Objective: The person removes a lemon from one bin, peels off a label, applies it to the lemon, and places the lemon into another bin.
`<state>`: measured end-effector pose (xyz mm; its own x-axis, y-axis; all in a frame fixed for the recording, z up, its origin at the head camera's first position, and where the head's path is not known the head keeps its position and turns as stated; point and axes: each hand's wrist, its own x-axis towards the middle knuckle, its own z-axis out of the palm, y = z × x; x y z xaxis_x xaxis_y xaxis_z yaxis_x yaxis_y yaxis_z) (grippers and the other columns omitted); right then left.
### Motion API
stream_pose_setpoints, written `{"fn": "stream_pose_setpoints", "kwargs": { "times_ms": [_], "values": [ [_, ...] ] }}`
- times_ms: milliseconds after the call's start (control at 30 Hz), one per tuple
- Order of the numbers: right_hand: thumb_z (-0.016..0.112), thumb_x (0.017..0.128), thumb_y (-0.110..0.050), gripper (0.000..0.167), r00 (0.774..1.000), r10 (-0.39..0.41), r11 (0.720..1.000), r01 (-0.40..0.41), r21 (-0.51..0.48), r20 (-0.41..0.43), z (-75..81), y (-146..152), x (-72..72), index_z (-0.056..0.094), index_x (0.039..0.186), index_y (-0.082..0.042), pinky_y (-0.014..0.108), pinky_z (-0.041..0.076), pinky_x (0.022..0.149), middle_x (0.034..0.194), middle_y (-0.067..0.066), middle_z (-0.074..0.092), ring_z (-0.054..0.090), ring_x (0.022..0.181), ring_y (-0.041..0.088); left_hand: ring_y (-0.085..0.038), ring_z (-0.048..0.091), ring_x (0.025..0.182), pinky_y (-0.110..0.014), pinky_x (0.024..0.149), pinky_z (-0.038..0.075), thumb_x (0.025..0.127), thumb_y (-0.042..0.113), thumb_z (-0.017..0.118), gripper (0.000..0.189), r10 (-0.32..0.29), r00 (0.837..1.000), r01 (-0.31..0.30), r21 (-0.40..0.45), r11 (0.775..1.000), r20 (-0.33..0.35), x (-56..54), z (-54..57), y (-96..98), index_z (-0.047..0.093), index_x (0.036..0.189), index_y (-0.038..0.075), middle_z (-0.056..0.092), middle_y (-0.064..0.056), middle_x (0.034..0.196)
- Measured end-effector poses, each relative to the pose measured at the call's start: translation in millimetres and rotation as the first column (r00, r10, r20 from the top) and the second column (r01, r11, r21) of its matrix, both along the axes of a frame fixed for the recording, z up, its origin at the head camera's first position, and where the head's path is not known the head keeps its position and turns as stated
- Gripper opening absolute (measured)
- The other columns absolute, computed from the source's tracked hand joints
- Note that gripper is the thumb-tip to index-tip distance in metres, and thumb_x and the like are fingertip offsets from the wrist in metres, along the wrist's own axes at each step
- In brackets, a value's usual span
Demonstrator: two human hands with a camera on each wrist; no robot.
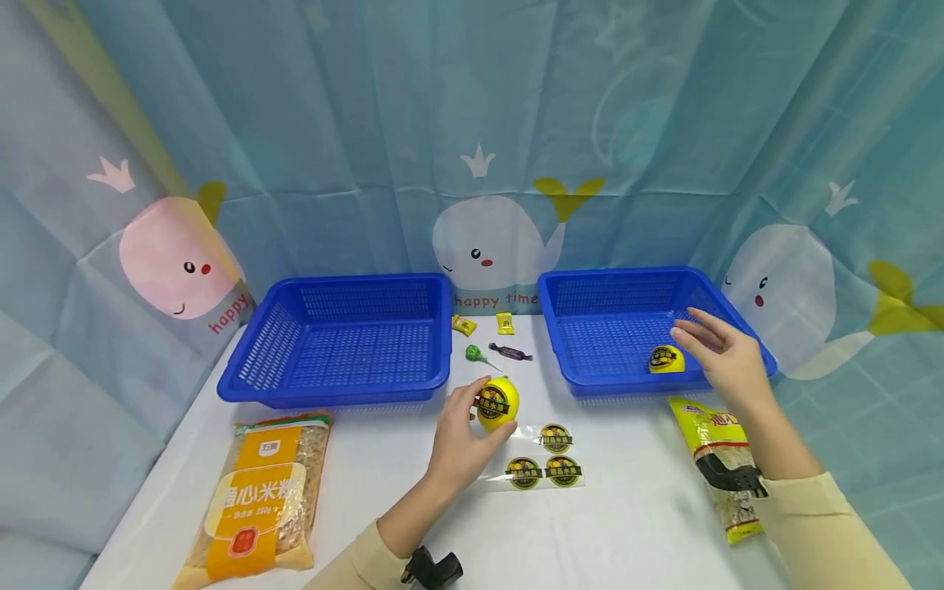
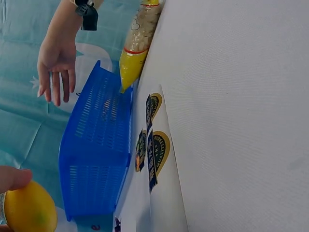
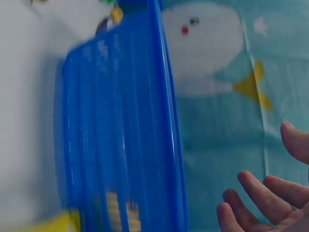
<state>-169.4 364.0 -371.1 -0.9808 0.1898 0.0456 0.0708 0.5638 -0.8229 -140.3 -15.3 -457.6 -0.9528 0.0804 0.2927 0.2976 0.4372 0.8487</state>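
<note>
My left hand [image 1: 460,442] grips a yellow lemon [image 1: 507,418] between thumb and fingers, above the sheet of stickers [image 1: 533,438]. A round black-and-gold label sits on the lemon's side. In the left wrist view the lemon [image 2: 30,208] shows at the lower left, with the thumb on top of it. Over the front right part of the right blue basket [image 1: 642,383] hovers my right hand [image 1: 737,369], holding nothing, its fingers spread apart in the right wrist view. Below its fingertips, a second labelled lemon [image 1: 669,366] lies inside that basket.
Another blue basket [image 1: 339,393] stands at the back left. Between the baskets lie two yellow-wrapped candies [image 1: 505,323], a green lollipop [image 1: 473,352] and a purple-wrapped candy [image 1: 510,352]. An orange-labelled bag [image 1: 254,500] lies front left; a yellow-green bag [image 1: 726,459] lies beneath my right forearm.
</note>
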Motion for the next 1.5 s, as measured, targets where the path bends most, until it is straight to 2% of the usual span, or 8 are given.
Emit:
{"fn": "stream_pose_setpoints", "kwargs": {
  "times_ms": [100,433,600,700,833,1167,1367,1500],
  "values": [
    [0.06,0.095,-0.058,0.077,1.0,-0.02,1.0,0.02,0.012,0.018,-1.2,21.8,-4.2,0.033,0.159,-0.025,0.063,0.034,0.113,0.15,0.004,0.054,0.034,0.147,0.038,-0.02,0.058,0.109,-0.043,0.09,0.054,0.078,0.029,0.087,0.071,0.001,1.0,-0.001,-0.016,1.0,-0.003,-0.9,-0.4,0.9,0.056,0.14,0.015,0.063,-0.003,0.124],
    [0.056,0.096,-0.062,0.09,0.989,-0.124,0.979,0.108,0.175,0.08,-14.3,72.0,-9.2,0.025,0.159,-0.006,0.077,0.026,0.107,0.159,0.035,0.023,0.018,0.145,0.059,-0.013,0.055,0.099,-0.03,0.078,0.053,0.079,0.032,0.086,0.072,-0.072,0.997,0.075,-0.073,0.995,0.042,-2.2,3.4,5.5,0.055,0.142,0.015,0.063,0.001,0.123],
    [0.051,0.097,-0.062,0.096,0.975,-0.175,0.957,0.136,0.257,0.134,-22.9,83.7,-5.5,0.013,0.159,0.001,0.079,0.028,0.104,0.155,0.043,0.017,0.021,0.139,0.065,-0.013,0.055,0.101,-0.025,0.077,0.05,0.08,0.032,0.085,0.072,-0.098,0.994,0.101,-0.092,0.991,0.043,-4.1,5.2,9.1,0.055,0.142,0.014,0.063,0.0,0.122],
    [0.047,0.098,-0.063,0.102,0.966,-0.174,0.958,0.122,0.26,0.19,-29.8,88.0,-4.7,0.0,0.157,0.006,0.078,0.026,0.106,0.154,0.046,0.011,0.018,0.139,0.066,-0.014,0.055,0.102,-0.025,0.078,0.05,0.081,0.033,0.085,0.072,-0.119,0.992,0.123,-0.121,0.985,0.043,-12.3,8.4,12.6,0.054,0.142,0.013,0.062,-0.001,0.122],
    [0.045,0.098,-0.065,0.107,0.945,-0.194,0.97,0.144,0.196,0.263,-37.5,90.8,-3.9,-0.011,0.153,0.008,0.076,0.024,0.107,0.154,0.046,0.003,0.013,0.139,0.067,-0.016,0.056,0.102,-0.027,0.081,0.051,0.082,0.035,0.083,0.071,-0.15,0.986,0.159,-0.165,0.973,0.066,-32.8,19.9,23.0,0.053,0.143,0.013,0.062,-0.002,0.121],
    [0.045,0.096,-0.068,0.11,0.931,-0.232,0.966,0.188,0.176,0.281,-42.6,92.0,-4.4,-0.012,0.153,0.007,0.075,0.025,0.108,0.155,0.045,0.001,0.013,0.14,0.066,-0.016,0.059,0.102,-0.028,0.085,0.053,0.083,0.034,0.082,0.061,-0.213,0.975,0.222,-0.159,0.962,0.069,-71.1,48.1,78.3,0.052,0.133,0.014,0.063,-0.004,0.123],
    [0.045,0.096,-0.068,0.109,0.925,-0.243,0.965,0.201,0.165,0.293,-42.8,92.6,-4.6,-0.013,0.154,0.004,0.075,0.024,0.108,0.156,0.044,0.0,0.012,0.141,0.065,-0.017,0.057,0.114,-0.029,0.094,0.051,0.085,0.037,0.079,0.058,-0.204,0.977,0.211,-0.212,0.954,0.057,-80.3,42.0,113.3,0.057,0.134,0.015,0.063,-0.002,0.127],
    [0.045,0.096,-0.068,0.109,0.928,-0.235,0.968,0.194,0.162,0.289,-42.9,91.3,-5.6,-0.012,0.154,0.003,0.075,0.025,0.108,0.156,0.044,0.001,0.013,0.141,0.065,-0.018,0.054,0.114,-0.026,0.088,0.051,0.085,0.042,0.078,0.061,-0.178,0.982,0.186,-0.27,0.945,0.055,-83.2,35.4,125.6,0.059,0.136,0.014,0.065,0.0,0.128]
  ]
}}
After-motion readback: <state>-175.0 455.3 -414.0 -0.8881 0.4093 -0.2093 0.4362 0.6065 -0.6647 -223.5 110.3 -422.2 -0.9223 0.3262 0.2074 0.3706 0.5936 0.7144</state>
